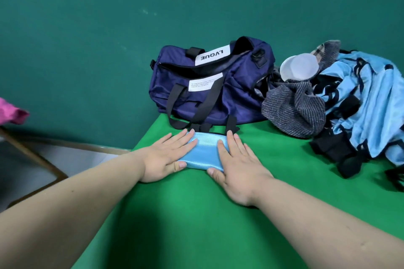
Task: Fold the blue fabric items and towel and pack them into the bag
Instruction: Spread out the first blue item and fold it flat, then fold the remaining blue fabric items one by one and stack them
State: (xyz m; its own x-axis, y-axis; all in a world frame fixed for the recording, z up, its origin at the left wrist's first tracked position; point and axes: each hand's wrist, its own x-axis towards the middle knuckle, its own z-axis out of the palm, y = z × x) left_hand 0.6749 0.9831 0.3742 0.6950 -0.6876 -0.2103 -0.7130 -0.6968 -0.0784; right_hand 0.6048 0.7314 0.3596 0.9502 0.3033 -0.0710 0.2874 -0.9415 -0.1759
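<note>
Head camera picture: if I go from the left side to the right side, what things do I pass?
pink cloth → left hand → folded blue fabric → right hand → grey striped towel → pile of light blue clothes. The bag sits behind the hands, so it is left out.

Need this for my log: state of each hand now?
Left hand: open, flat on the folded shiny light-blue fabric.
Right hand: open, flat on the same fabric.
</note>
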